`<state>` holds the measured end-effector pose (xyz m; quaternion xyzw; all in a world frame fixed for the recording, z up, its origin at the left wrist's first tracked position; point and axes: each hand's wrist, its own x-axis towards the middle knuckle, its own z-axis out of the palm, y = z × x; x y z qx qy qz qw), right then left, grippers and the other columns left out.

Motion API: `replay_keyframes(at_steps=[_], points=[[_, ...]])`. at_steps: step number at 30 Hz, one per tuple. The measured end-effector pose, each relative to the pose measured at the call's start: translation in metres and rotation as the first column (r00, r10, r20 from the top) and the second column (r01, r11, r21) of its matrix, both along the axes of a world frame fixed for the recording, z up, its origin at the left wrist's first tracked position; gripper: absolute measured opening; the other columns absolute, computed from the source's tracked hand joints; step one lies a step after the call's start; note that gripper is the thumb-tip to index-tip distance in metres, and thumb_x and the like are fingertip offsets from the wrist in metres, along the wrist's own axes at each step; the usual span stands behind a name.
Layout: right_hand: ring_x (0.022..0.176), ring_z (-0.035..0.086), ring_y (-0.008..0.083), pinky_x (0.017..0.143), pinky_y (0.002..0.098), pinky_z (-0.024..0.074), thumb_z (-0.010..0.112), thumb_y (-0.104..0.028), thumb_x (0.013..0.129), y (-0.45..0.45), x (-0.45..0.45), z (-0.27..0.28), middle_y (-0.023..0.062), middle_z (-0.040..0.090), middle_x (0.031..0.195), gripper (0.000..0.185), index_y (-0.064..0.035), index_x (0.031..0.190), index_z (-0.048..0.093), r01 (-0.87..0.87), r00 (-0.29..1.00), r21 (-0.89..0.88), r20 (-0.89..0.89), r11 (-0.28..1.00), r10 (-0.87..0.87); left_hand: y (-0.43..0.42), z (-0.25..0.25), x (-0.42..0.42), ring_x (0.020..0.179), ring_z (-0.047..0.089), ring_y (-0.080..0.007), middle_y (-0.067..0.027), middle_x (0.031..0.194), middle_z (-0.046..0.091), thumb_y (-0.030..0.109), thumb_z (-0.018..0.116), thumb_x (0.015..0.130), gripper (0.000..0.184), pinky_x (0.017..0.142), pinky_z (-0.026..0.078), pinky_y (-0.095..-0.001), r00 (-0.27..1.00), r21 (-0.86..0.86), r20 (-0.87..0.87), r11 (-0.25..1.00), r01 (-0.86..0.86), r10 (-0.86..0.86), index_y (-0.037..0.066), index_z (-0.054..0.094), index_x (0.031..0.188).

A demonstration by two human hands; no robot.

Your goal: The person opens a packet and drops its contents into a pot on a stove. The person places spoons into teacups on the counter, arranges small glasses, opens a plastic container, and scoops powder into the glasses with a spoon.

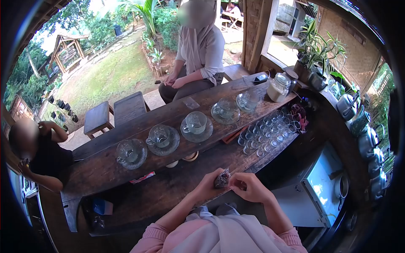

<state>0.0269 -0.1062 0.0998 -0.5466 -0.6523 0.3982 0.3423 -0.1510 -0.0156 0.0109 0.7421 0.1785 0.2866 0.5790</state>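
My left hand (pixel 206 185) is closed around a small clear plastic packet (pixel 222 179) with something dark inside. Thumb and forefinger of my right hand (pixel 252 188) pinch at the packet's right edge, with the other fingers curled. Both hands are held in front of my body, above the lower wooden shelf (pixel 177 196). Beyond them, several clear glass cups on glass saucers stand in a row along the counter (pixel 97 168); the middle cup (pixel 195 122) is nearest to my hands. What exactly the packet contains is too small to tell.
Many small glasses (pixel 270 134) crowd the lower shelf at right. A lidded jar (pixel 278 87) stands at the counter's far end. Kettles (pixel 368 142) line the right ledge, above a pan (pixel 341 186). One person (pixel 200 50) sits across the counter, another (pixel 46 145) at left.
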Motion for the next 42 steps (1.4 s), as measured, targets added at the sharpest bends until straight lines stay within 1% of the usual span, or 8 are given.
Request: replay_keyframes(at_steps=[3, 5, 17, 25, 27, 29, 39, 42], points=[[0.066, 0.06, 0.0215, 0.062, 0.0328, 0.0478, 0.067, -0.01, 0.084, 0.001, -0.003, 0.004, 0.0067, 0.059, 0.074, 0.009, -0.0066, 0.093, 0.063, 0.032, 0.978, 0.052, 0.203, 0.998, -0.042, 0.003, -0.003, 0.005, 0.084, 0.063, -0.0212, -0.0122, 0.094, 0.064, 0.01, 0.078, 0.077, 0.04, 0.076, 0.049, -0.0329, 1.0, -0.02, -0.008, 1.0, 0.006, -0.006, 0.006, 0.052, 0.108], [0.065, 0.06, 0.0194, 0.06, 0.0302, 0.0473, 0.069, -0.009, 0.083, 0.0, -0.002, 0.0, 0.0067, 0.06, 0.075, 0.01, -0.0071, 0.092, 0.064, 0.04, 0.95, 0.148, 0.302, 0.988, -0.083, 0.004, -0.004, 0.012, 0.086, 0.061, -0.0135, -0.0089, 0.093, 0.064, 0.006, 0.081, 0.074, 0.043, 0.077, 0.049, -0.0311, 1.0, -0.054, -0.018, 0.999, 0.006, -0.007, 0.005, 0.052, 0.106], [0.07, 0.063, 0.0274, 0.061, 0.0359, 0.0496, 0.069, -0.015, 0.081, -0.04, 0.002, -0.021, 0.007, 0.061, 0.077, 0.008, -0.0102, 0.086, 0.064, 0.274, 0.88, 0.201, 0.343, 0.94, -0.33, -0.009, -0.029, 0.043, 0.078, 0.062, -0.0176, -0.0105, 0.088, 0.064, 0.012, 0.079, 0.077, 0.037, 0.071, 0.05, -0.0314, 0.993, 0.002, -0.033, 0.994, 0.109, -0.109, 0.005, 0.054, 0.103], [0.067, 0.062, 0.0252, 0.058, 0.0355, 0.0489, 0.071, -0.011, 0.079, -0.092, 0.022, -0.022, 0.0065, 0.059, 0.074, 0.009, -0.0095, 0.085, 0.064, 0.412, 0.84, 0.299, 0.241, 0.86, -0.486, -0.04, -0.02, 0.077, 0.078, 0.063, -0.0202, -0.0111, 0.089, 0.064, 0.01, 0.079, 0.075, 0.039, 0.071, 0.049, -0.0319, 0.986, 0.135, -0.016, 0.977, 0.165, -0.164, 0.005, 0.054, 0.104], [0.067, 0.062, 0.0247, 0.058, 0.0353, 0.0491, 0.071, -0.01, 0.079, -0.112, 0.031, -0.02, 0.0064, 0.058, 0.074, 0.01, -0.0093, 0.085, 0.064, 0.437, 0.816, 0.312, 0.256, 0.844, -0.518, -0.057, -0.017, 0.09, 0.078, 0.063, -0.0206, -0.0113, 0.089, 0.064, 0.01, 0.079, 0.075, 0.039, 0.071, 0.049, -0.0319, 0.983, 0.14, -0.018, 0.974, 0.181, -0.18, 0.005, 0.054, 0.105], [0.068, 0.063, 0.0246, 0.059, 0.0348, 0.0496, 0.072, -0.01, 0.078, -0.137, 0.042, -0.021, 0.0068, 0.059, 0.075, 0.011, -0.0088, 0.086, 0.064, 0.471, 0.789, 0.329, 0.257, 0.818, -0.558, -0.079, -0.015, 0.105, 0.083, 0.066, -0.0301, -0.0136, 0.09, 0.063, 0.012, 0.078, 0.075, 0.04, 0.072, 0.05, -0.036, 0.977, 0.142, -0.049, 0.967, 0.21, -0.205, 0.006, 0.053, 0.105], [0.076, 0.066, 0.0267, 0.065, 0.0351, 0.0511, 0.074, -0.011, 0.077, -0.309, 0.093, -0.024, 0.0094, 0.061, 0.084, 0.014, -0.0066, 0.084, 0.062, 0.666, 0.616, 0.337, 0.256, 0.666, -0.745, -0.237, -0.017, 0.193, 0.076, 0.063, -0.0322, -0.0148, 0.086, 0.062, 0.018, 0.077, 0.079, 0.038, 0.07, 0.049, -0.0362, 0.934, 0.136, -0.012, 0.925, 0.355, -0.357, 0.005, 0.054, 0.105], [0.075, 0.065, 0.0268, 0.064, 0.0339, 0.0508, 0.075, -0.011, 0.077, -0.356, 0.104, -0.029, 0.0095, 0.061, 0.083, 0.017, -0.0055, 0.083, 0.061, 0.714, 0.566, 0.354, 0.217, 0.604, -0.796, -0.284, -0.026, 0.214, 0.079, 0.065, -0.0248, -0.0137, 0.089, 0.064, 0.016, 0.075, 0.079, 0.037, 0.072, 0.05, -0.0335, 0.899, 0.134, -0.023, 0.89, 0.437, -0.438, 0.005, 0.053, 0.107]])
